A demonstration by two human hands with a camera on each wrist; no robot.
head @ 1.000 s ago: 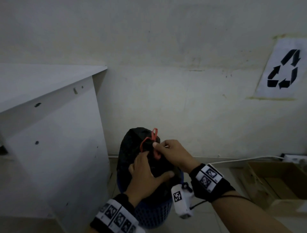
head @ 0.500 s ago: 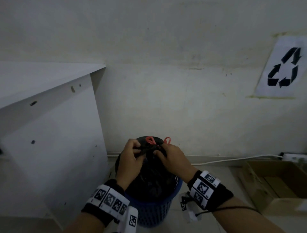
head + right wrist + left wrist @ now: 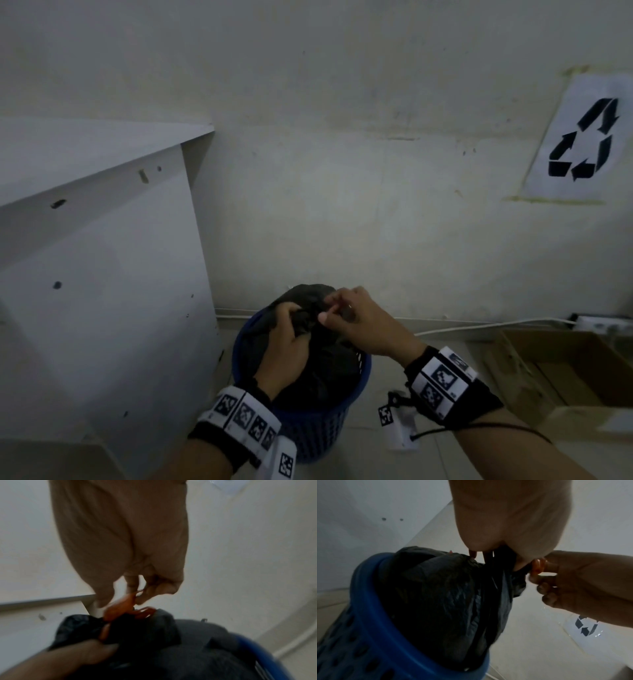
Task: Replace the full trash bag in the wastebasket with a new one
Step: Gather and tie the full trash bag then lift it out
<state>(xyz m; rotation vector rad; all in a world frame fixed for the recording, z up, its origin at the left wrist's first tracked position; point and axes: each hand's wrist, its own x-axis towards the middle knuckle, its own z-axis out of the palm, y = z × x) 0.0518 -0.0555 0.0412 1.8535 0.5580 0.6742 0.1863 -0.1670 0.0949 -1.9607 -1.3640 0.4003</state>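
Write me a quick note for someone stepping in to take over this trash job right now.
Left hand grips the gathered neck of the black trash bag. Right hand pinches the orange drawstring at the neck. The bag sits in the blue wastebasket on the floor by the wall. Done: bag mouth gathered. Left: finish tying, lift the bag out, fit a new one; no new bag is in view.

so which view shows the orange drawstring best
The right wrist view: the orange drawstring loops from the right hand's fingers to the black bag's neck, though blurred. The left wrist view shows only a short orange bit; in the head view the hands hide it.
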